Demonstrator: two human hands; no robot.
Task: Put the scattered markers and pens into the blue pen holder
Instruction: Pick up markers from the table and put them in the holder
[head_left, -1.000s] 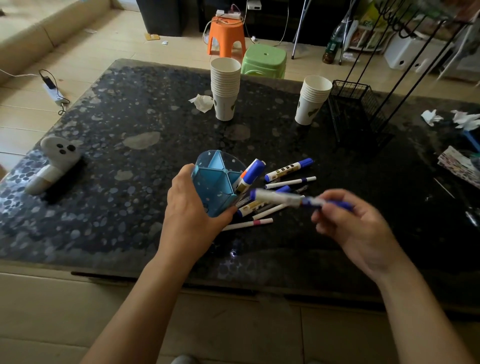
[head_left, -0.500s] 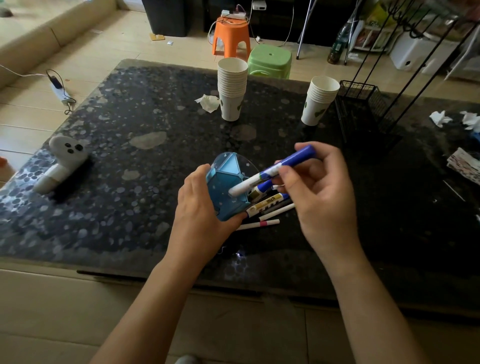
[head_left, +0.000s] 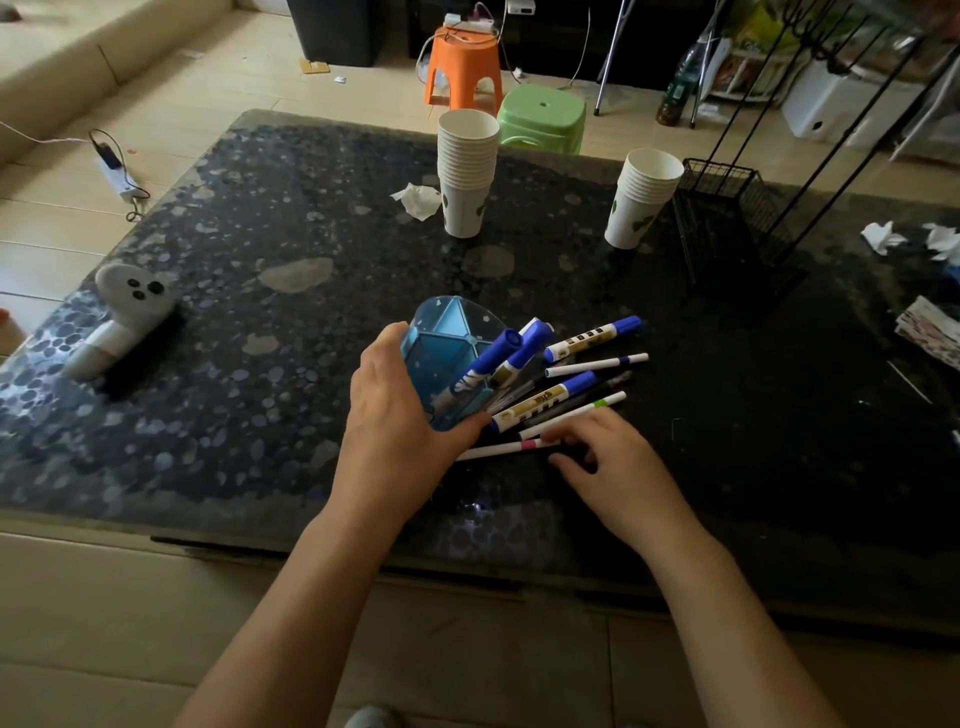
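Note:
My left hand (head_left: 400, 415) grips the blue pen holder (head_left: 447, 338), which has divided compartments and tilts toward the right. One blue-capped marker (head_left: 480, 366) stands inside it, cap up. Several markers and pens lie in a fan on the dark table just right of the holder, among them a blue-capped marker (head_left: 595, 338), a thin white pen (head_left: 597, 365) and a pink-banded pen (head_left: 511, 448). My right hand (head_left: 613, 462) rests low over the near end of the pile, its fingers spread and touching the pink-banded pen and a green-banded pen (head_left: 576, 414).
Two stacks of paper cups (head_left: 465, 171) (head_left: 641, 200) stand at the back of the table (head_left: 260, 364). A black wire basket (head_left: 727, 228) is at the back right, a white ghost-shaped gadget (head_left: 122, 317) at the left, and crumpled tissues (head_left: 418, 200) lie around.
My right hand put the blue-capped marker into the holder, let go of it, and dropped down to the pens lying on the table. My left hand kept hold of the holder.

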